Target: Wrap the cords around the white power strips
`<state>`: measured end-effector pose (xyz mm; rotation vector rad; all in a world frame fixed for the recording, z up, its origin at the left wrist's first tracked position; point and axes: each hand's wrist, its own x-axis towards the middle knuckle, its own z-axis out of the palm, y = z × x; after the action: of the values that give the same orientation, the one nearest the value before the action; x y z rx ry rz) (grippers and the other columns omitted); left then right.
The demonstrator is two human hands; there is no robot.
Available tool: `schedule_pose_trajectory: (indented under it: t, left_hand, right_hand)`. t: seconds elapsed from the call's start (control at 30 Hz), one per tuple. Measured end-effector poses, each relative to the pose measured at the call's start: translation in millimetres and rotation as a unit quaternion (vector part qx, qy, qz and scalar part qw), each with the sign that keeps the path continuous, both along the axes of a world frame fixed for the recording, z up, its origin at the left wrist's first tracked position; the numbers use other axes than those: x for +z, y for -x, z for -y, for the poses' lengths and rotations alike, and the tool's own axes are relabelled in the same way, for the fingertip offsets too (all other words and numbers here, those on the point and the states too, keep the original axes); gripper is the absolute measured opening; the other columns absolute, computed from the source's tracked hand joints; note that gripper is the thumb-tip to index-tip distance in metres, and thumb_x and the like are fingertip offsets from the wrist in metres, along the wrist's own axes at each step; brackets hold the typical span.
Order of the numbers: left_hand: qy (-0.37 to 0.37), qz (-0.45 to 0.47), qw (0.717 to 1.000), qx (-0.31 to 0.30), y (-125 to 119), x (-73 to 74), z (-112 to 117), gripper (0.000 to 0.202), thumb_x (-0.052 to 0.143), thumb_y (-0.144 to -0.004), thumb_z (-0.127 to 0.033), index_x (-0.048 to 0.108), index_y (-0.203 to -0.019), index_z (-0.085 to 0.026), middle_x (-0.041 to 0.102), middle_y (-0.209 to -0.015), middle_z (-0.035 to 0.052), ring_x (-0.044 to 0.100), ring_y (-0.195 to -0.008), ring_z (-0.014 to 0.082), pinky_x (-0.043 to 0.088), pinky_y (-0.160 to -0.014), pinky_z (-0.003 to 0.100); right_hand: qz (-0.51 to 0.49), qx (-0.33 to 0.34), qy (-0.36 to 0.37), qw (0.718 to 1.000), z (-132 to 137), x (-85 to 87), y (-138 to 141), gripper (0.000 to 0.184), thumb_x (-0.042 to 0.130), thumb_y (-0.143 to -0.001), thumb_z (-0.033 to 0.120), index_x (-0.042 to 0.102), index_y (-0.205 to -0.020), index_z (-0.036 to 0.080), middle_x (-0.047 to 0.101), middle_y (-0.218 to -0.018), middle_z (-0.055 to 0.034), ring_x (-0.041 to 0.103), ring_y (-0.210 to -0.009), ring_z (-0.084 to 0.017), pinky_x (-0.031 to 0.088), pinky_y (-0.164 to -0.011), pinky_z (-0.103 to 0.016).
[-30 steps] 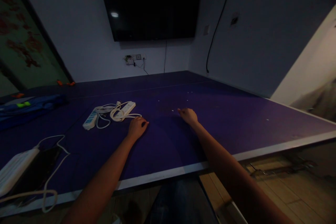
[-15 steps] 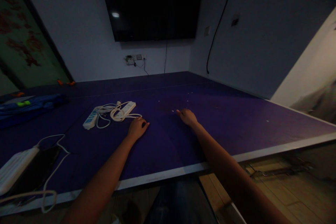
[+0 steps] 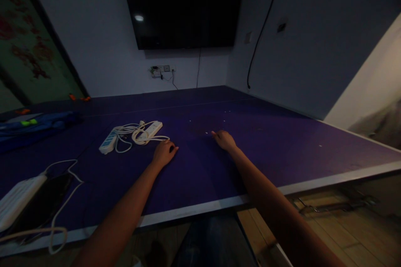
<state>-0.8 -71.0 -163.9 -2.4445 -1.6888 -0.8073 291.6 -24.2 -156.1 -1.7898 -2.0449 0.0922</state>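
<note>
My left hand [image 3: 164, 153] rests on the purple table top [image 3: 194, 175], its fingers curled loosely inward and a small dark gap showing beside the thumb. Nothing shows in it. Just beyond its knuckles runs the white cable of a power strip [image 3: 153, 129]; whether they touch I cannot tell. A second power strip [image 3: 108, 142], with blue socket faces, lies to the left among the looped cable. To the right, my right hand [image 3: 223, 139] also lies on the table, fingers folded under and thumb pointing left. A tiny white scrap [image 3: 206, 133] sits close to that thumb.
At the front left are another white power strip [image 3: 23, 200] and a dark flat device [image 3: 44, 204], with cables around them. Blue cloth [image 3: 40, 123] lies farther back. A large black screen [image 3: 184, 8] hangs on the wall. The table's white edge [image 3: 200, 207] runs before me.
Both hands stay in the same place on the table. The view has shifted very slightly; nothing has been picked up or let go.
</note>
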Motion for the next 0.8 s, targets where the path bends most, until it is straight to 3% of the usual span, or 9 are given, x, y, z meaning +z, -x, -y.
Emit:
schedule_pose_trajectory:
  t: [0.8]
  left_hand:
    - [0.014, -0.009, 1.0, 0.01, -1.2, 1.3, 0.8, 0.022, 0.052, -0.086, -0.035, 0.066, -0.079, -0.019, 0.065, -0.089, 0.0077, 0.06, -0.097, 0.0235, 0.044, -0.087, 0.035]
  right_hand:
    - [-0.008, 0.008, -0.019, 1.0, -3.9, -3.6, -1.5, 0.049, 0.034, -0.097, 0.045, 0.072, -0.086, 0.015, 0.071, -0.09, -0.0133, 0.066, -0.09, -0.021, 0.042, -0.074, -0.023]
